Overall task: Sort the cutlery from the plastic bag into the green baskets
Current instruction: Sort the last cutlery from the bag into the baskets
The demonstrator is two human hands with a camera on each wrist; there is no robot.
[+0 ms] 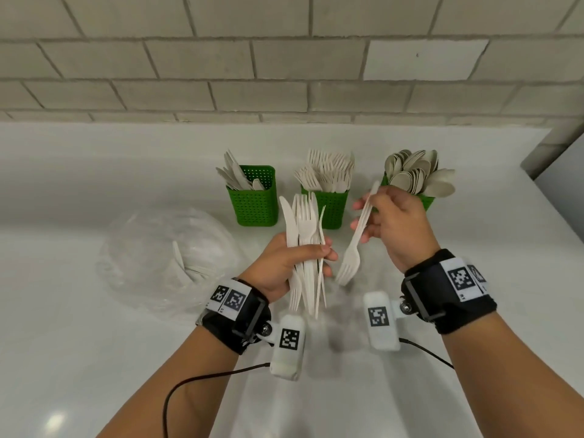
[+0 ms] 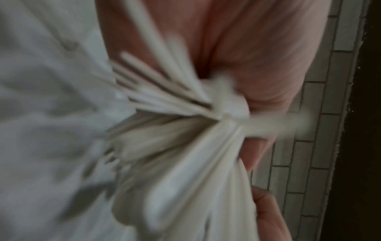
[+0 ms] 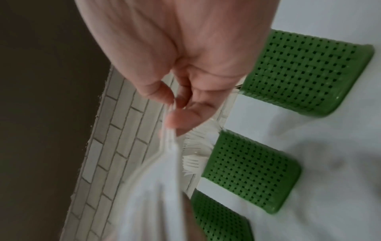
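My left hand (image 1: 297,260) grips a bunch of white plastic cutlery (image 1: 305,235), forks and knives mixed; the left wrist view shows the bunch (image 2: 175,117) blurred against the palm. My right hand (image 1: 379,216) pinches a single white fork (image 1: 355,245) by its handle, tines hanging down toward me. Three green baskets stand by the wall: knives in the left basket (image 1: 256,207), forks in the middle basket (image 1: 331,210), spoons in the right basket (image 1: 425,200). The clear plastic bag (image 1: 164,257) lies to the left with several pieces inside.
A white counter (image 1: 94,358) runs to a grey brick wall (image 1: 284,74). A grey panel (image 1: 559,165) stands at the counter's right end. Cables trail from both wrist cameras across the near counter.
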